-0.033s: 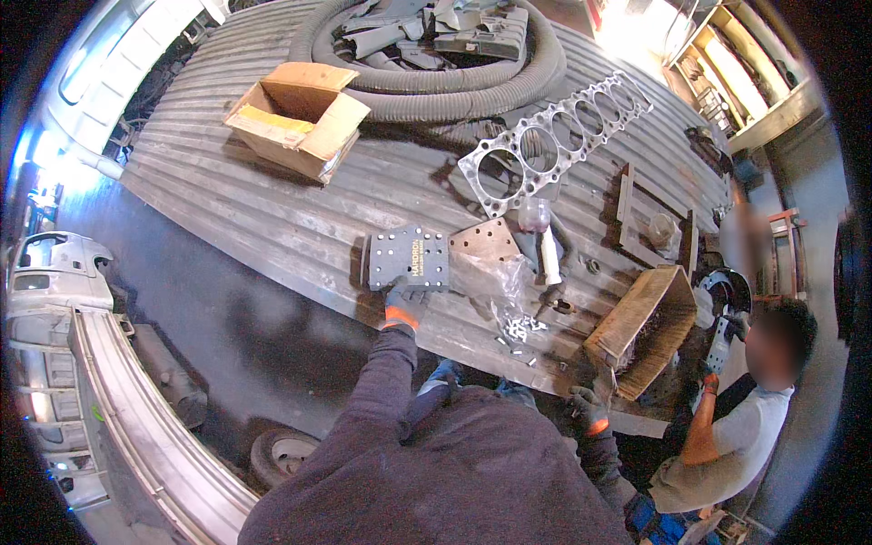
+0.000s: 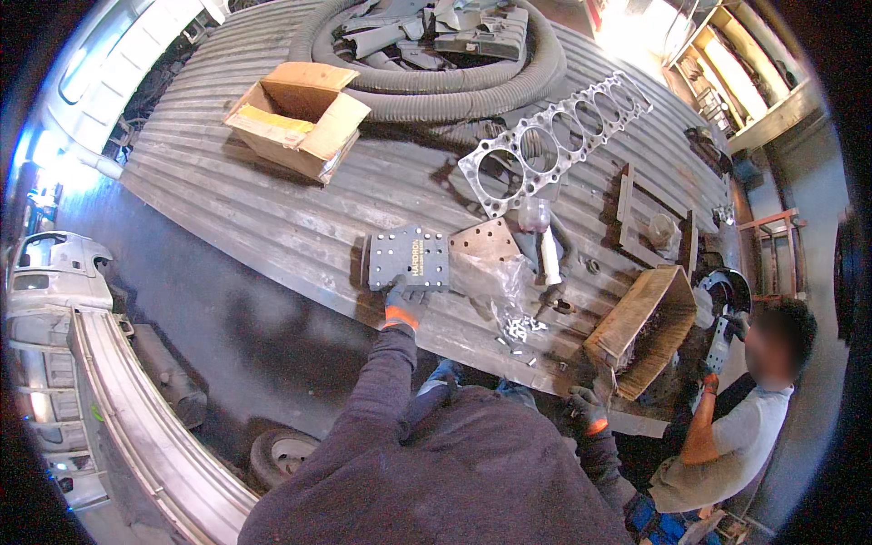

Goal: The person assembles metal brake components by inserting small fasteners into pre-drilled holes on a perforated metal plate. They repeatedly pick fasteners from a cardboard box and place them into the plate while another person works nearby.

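Observation:
My left hand (image 2: 406, 301), in a dark glove with an orange cuff, grips the near edge of a dark grey brake lining (image 2: 409, 259). Pale round spots dot the lining's face. Right of it lies a brown plate with holes (image 2: 486, 240), partly under a clear plastic bag (image 2: 495, 282). Small silvery rivets (image 2: 520, 329) spill from the bag's near end. My right hand (image 2: 585, 409), gloved the same way, is low beside the table's front edge, near an open cardboard box (image 2: 647, 336). Its fingers look curled; what they hold, if anything, is hidden.
A long metal gasket (image 2: 559, 136) and a white bottle (image 2: 549, 256) lie on the ribbed table (image 2: 227, 200). Behind are another cardboard box (image 2: 295, 123) and a coiled grey hose (image 2: 436, 104). At right, a co-worker (image 2: 736, 427) handles a perforated curved part (image 2: 719, 347).

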